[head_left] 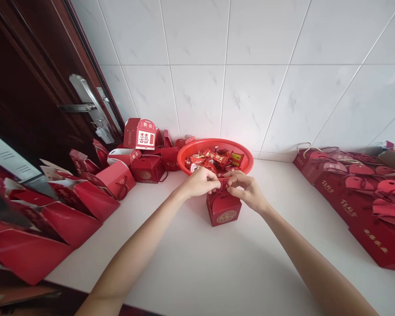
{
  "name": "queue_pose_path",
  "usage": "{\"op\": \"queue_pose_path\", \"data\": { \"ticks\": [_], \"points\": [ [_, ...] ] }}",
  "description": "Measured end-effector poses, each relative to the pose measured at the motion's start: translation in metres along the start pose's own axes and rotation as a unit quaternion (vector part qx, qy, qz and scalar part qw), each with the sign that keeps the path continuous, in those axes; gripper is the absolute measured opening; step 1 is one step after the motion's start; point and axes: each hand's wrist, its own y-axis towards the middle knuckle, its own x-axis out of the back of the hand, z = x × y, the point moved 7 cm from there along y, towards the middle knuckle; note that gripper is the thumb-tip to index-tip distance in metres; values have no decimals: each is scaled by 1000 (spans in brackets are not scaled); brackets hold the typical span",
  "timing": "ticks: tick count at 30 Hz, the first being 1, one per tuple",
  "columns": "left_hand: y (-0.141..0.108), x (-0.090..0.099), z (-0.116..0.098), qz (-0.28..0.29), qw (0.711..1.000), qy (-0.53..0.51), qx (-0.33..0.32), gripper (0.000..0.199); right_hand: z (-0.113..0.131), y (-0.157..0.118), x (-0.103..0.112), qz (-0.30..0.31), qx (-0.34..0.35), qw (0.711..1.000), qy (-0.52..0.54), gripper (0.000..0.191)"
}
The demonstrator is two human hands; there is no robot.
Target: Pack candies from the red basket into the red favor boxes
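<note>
A small red gift box (224, 210) with a gold round pattern on its front stands on the white tabletop, a little right of the middle. At its top, my left hand (200, 181) is closed in a pinch on a thin red cord. From the other side my right hand (245, 188) pinches at the same cord, its fingers bent close to my left fingertips. The fingers partly hide the cord and the box's top. Just behind the hands sits a red plastic basket (246, 163) holding wrapped candies (213, 159).
Open red boxes (75, 210) line the table's left edge. Several more boxes (148, 169) stand against the tiled wall (197, 96). Red boxes with handles (355, 197) are packed in rows at the right. A dark door (29, 66) with a metal handle (77, 107) is at the left.
</note>
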Motion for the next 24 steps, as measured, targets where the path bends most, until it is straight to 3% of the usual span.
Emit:
{"op": "queue_pose_path", "data": {
  "ticks": [7, 24],
  "points": [
    [-5, 4, 0, -39, 995, 87, 21, 13, -2, -1, 1, 23, -7, 1000, -5, 8],
    [-3, -8, 9, 15, 998, 9, 55, 12, 10, -8, -15, 113, 2, 992, -64, 13]
  ]
}}
